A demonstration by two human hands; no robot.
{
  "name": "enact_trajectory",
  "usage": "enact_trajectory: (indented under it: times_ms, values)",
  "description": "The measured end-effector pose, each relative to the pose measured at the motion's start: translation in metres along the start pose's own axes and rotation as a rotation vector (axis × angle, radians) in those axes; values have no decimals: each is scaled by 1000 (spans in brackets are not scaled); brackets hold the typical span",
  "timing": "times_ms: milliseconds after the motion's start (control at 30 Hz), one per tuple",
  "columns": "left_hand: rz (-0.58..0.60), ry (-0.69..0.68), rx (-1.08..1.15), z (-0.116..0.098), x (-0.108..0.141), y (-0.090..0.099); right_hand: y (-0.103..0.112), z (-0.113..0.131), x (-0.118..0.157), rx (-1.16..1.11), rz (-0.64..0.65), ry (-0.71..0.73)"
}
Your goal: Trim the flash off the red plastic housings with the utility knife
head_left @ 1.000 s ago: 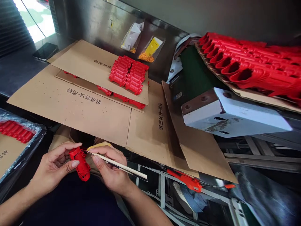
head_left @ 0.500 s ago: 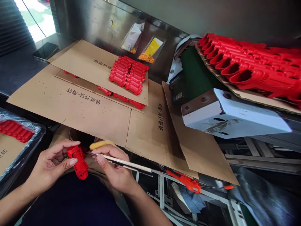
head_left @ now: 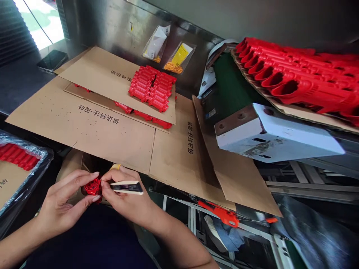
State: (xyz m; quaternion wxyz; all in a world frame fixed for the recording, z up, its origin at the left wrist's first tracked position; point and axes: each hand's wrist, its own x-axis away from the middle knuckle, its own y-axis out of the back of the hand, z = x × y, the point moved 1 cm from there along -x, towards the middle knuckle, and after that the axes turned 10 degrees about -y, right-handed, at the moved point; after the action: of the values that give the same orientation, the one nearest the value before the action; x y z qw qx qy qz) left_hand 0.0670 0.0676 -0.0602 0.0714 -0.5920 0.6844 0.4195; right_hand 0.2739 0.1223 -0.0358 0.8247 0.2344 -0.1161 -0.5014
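My left hand [head_left: 66, 200] grips a small red plastic part [head_left: 92, 185] between thumb and fingers, its round, ribbed end turned up toward me. Close against its right side is my right hand [head_left: 126, 196], closed around a slim utility knife [head_left: 127, 187] with a cream handle and a dark slot. The knife's tip is hidden behind my fingers at the part. A yellow finger cover [head_left: 115, 167] sits on a finger of my right hand. Both hands are over my lap, just below the front edge of the cardboard [head_left: 106, 144].
Red parts [head_left: 151, 87] lie in rows on stacked cardboard sheets. Larger red housings [head_left: 291, 80] fill a cardboard tray on the right, above a green conveyor [head_left: 234, 89]. A plastic-lined bin [head_left: 46, 157] stands left. Red-handled cutters [head_left: 218, 212], two bags [head_left: 179, 58] and a phone [head_left: 52, 60] lie around.
The red part has been tipped so its round end faces up. My right hand has moved left against it, and the knife's handle now points more toward me.
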Motion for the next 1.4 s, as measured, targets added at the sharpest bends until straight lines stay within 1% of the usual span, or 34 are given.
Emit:
enact_trajectory:
  times_ms: [67, 133, 233, 333, 400, 467, 533, 567, 633, 733, 833, 867, 900, 967, 1033, 1133, 1233, 1300, 1400]
  values:
    - [-6, -40, -41, 0, 1, -1, -3, 0, 0, 34, -14, 7]
    - [-17, -43, -56, 1, 3, -3, -7, 0, 0, 41, -40, 12]
    - [-75, 23, -43, 4, 8, -6, -8, 0, 0, 14, -75, 0]
    - [-198, 190, 83, 5, 12, -6, -2, 2, 1, -50, -77, -22]
    - [-283, 360, 233, 2, 10, -4, 4, 3, 3, -92, -54, -23]
    - [-349, 560, 356, -2, 6, -3, 11, 2, 6, -121, -20, -27]
    - [-383, 726, 442, -6, 2, -2, 18, -1, 8, -161, 19, -31]
    - [-391, 780, 482, -6, 1, -1, 21, -3, 10, -178, 33, -31]
    - [-392, 825, 567, -2, 1, -1, 26, -6, 12, -198, 53, -18]
    - [-362, 814, 676, 10, 7, -3, 29, -10, 13, -215, 87, -7]
    - [-331, 775, 707, 18, 13, -4, 28, -12, 11, -184, 205, 1]
    - [-325, 768, 697, 19, 13, -4, 26, -13, 10, -140, 213, -10]
    - [-317, 764, 676, 19, 14, -4, 24, -13, 8, -95, 187, -27]
    - [-295, 737, 616, 17, 12, -4, 20, -11, 3, -44, 74, -62]
    - [-276, 674, 551, 14, 11, -4, 15, -7, -1, -71, -7, -70]
    - [-278, 571, 476, 12, 10, -5, 9, 3, -7, -106, 21, -48]
    - [-296, 508, 425, 12, 11, -7, 7, 8, -11, -60, 41, -49]
    - [-304, 496, 408, 11, 11, -9, 5, 8, -11, -5, 24, -36]
    - [-348, 511, 390, 10, 11, -11, -1, 8, -9, 87, -11, -24]
